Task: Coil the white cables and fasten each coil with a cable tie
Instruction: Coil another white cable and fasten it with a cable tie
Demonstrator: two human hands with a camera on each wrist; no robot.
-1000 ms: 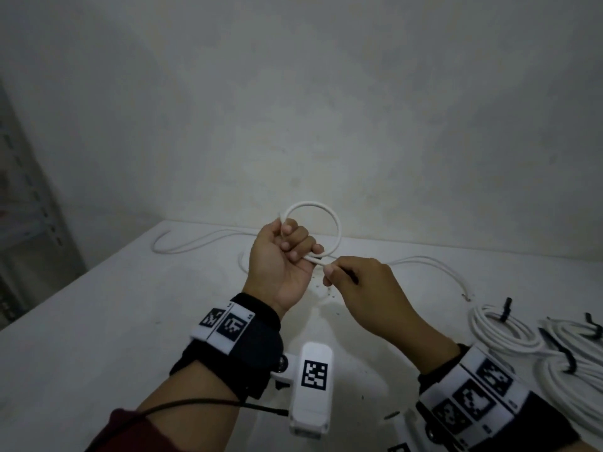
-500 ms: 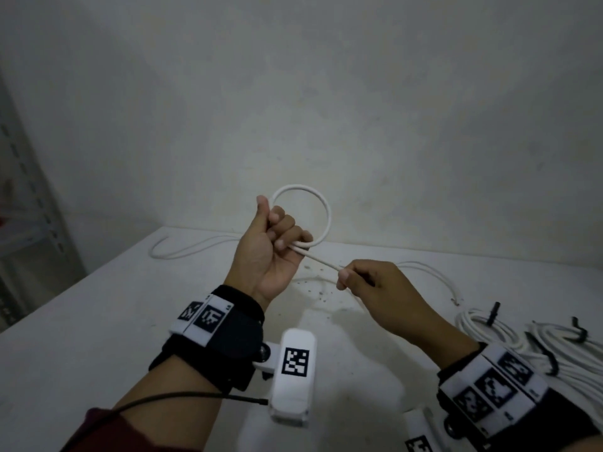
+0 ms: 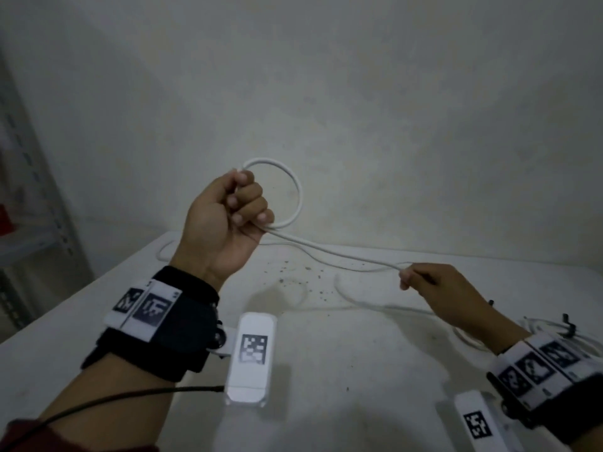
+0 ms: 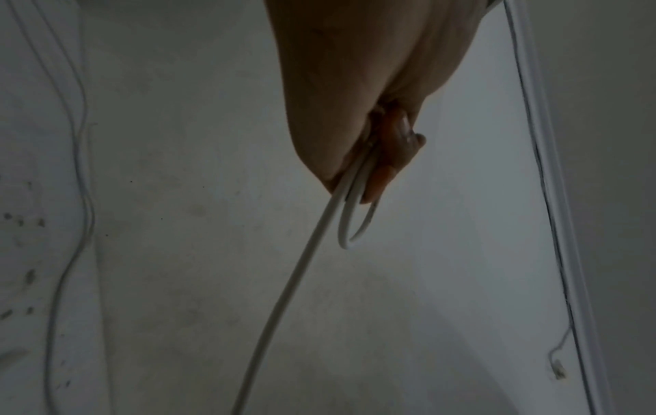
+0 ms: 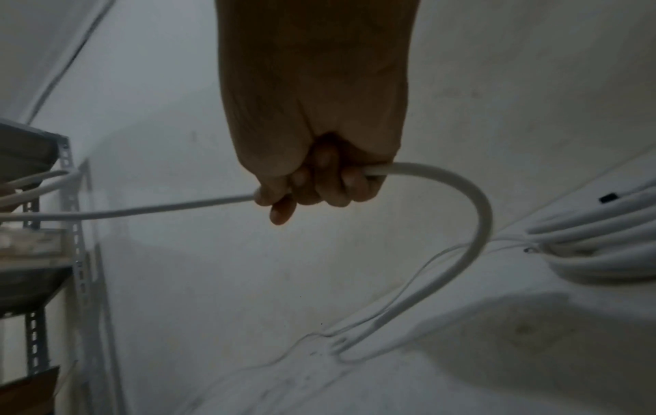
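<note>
Left hand [image 3: 225, 216] raised above tabletop [image 3: 81, 321], grip clamped on first loop of white cable [image 3: 329, 254]. Right hand [image 3: 437, 288] pinches outgoing run; slack trails on tabletop. Tied coils [image 3: 554, 331] at right edge. Current coil barely begun, untied.

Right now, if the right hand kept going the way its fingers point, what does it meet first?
Probably the left hand: the right hand points left along the taut white cable toward it. Nothing else shows between them; depth is unclear.
</note>
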